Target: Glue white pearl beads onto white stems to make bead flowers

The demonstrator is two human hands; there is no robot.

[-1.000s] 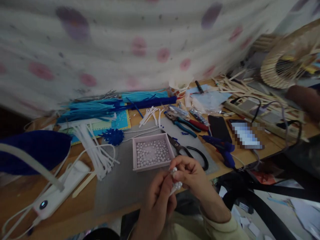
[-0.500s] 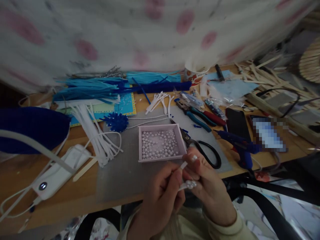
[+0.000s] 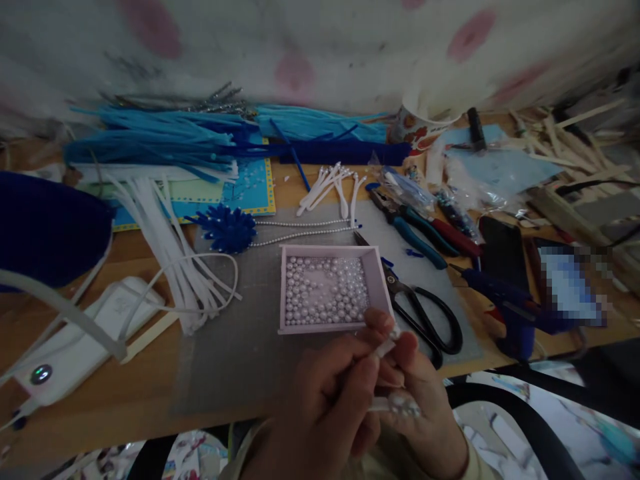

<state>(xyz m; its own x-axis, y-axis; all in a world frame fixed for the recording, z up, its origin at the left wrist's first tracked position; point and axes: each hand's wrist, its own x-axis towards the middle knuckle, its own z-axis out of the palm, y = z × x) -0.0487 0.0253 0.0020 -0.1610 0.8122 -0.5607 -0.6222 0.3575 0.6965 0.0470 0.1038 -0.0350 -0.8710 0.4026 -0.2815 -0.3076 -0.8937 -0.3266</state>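
From the camera on my head, I look down at a cluttered wooden table (image 3: 125, 407) with a grey mat (image 3: 240, 360) laid across its middle. My two hands meet at the near edge of the table, just in front of the mat. My left hand (image 3: 325, 407) is curled closed, pinching a thin white stem (image 3: 386, 347) between thumb and fingers. My right hand (image 3: 425, 413) is closed too, its fingertips gripping the same stem from the other side. A few pearls (image 3: 400, 404) sit on the lower part of the stem, resting against my right fingers.

Just beyond my hands, on the mat, stands a shallow pink tray (image 3: 383, 287) filled with loose pearls. Black-handled scissors (image 3: 430, 320) lie right beside the tray on its right. Further right lie a blue glue gun (image 3: 505, 300) and pliers (image 3: 415, 230) with teal and red handles. Behind the tray run two strings of beads (image 3: 300, 230), with a spiky blue flower (image 3: 226, 228) at their left end. A bundle of white strips (image 3: 175, 253) lies to the left, and blue strips (image 3: 165, 137) are piled along the back. A patterned cup (image 3: 415, 130) stands at the rear, near a spotted curtain (image 3: 300, 47).
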